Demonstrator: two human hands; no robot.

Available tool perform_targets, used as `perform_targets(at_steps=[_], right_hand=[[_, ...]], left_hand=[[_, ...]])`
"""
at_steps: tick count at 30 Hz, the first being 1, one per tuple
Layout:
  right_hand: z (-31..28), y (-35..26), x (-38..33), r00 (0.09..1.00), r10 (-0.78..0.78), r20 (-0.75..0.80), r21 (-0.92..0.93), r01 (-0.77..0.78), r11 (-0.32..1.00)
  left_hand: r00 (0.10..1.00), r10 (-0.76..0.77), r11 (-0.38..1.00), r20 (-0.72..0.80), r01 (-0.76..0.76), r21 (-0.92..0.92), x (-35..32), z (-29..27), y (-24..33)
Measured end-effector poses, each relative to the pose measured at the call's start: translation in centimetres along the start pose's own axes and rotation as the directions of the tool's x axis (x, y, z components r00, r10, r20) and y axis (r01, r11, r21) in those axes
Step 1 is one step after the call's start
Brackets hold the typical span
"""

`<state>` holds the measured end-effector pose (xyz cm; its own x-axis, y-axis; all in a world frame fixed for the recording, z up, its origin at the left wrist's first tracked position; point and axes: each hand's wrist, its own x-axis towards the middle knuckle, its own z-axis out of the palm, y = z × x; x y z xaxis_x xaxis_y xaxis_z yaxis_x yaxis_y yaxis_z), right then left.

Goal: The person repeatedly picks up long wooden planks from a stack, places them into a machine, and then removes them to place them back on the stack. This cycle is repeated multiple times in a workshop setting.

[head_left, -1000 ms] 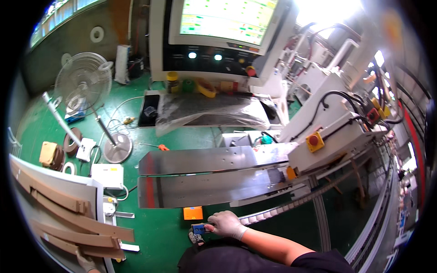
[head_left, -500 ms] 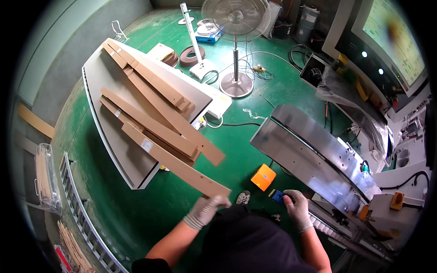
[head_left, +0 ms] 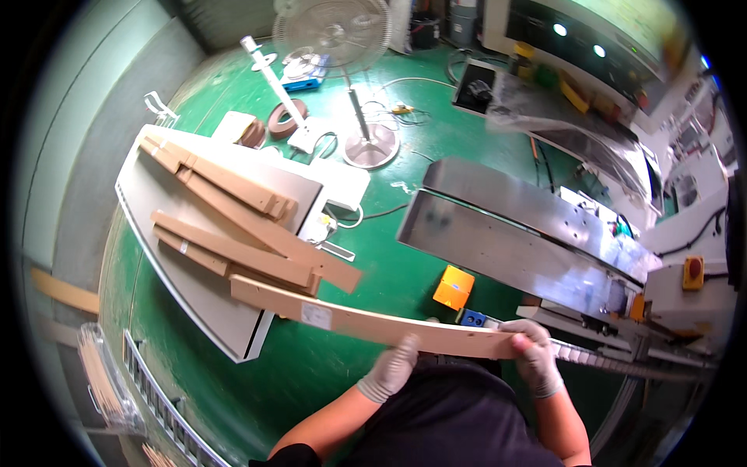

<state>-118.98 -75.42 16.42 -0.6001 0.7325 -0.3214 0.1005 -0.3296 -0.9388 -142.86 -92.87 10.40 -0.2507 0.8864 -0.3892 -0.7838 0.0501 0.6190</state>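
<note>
Evidently, both gloved hands are on one long board (head_left: 366, 325), which spans the near middle of the scene, in front of the person's body. It is narrow and flat, light tan-brown, with a thin paler strip along its far long edge and a squarely cut left end. A white label (head_left: 316, 314) sits on its broad face, toward the left end, its print too small to make out. Small dark marks show near the right end. It seems to bow slightly, though the lens bends straight edges. The left hand (head_left: 393, 367) grips the near edge right of the middle, thumb against the face; the right hand (head_left: 533, 354) is closed around the right end. The board's left end overlaps a table (head_left: 194, 284) in view; whether it touches is unclear. Similar brown boards (head_left: 233, 245) lie on that table, farther left. An orange box (head_left: 454, 287) is just beyond the held board.
</note>
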Motion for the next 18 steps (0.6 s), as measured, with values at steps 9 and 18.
perform_targets(at_steps=[9,18], right_hand=[[-12.9,0.9,-10.4,0.827,-0.151,-0.541,0.100,0.241,0.965],[-14.8,2.5,-18.0,0.659,-0.117,-0.743,-0.033,0.139,0.990]], left_hand=[[0.972,0.234,0.955,-0.005,-0.231,-0.185,2.5,3.1,9.0],[0.962,0.091,0.995,0.257,-0.079,-0.056,7.0,9.0,7.0]])
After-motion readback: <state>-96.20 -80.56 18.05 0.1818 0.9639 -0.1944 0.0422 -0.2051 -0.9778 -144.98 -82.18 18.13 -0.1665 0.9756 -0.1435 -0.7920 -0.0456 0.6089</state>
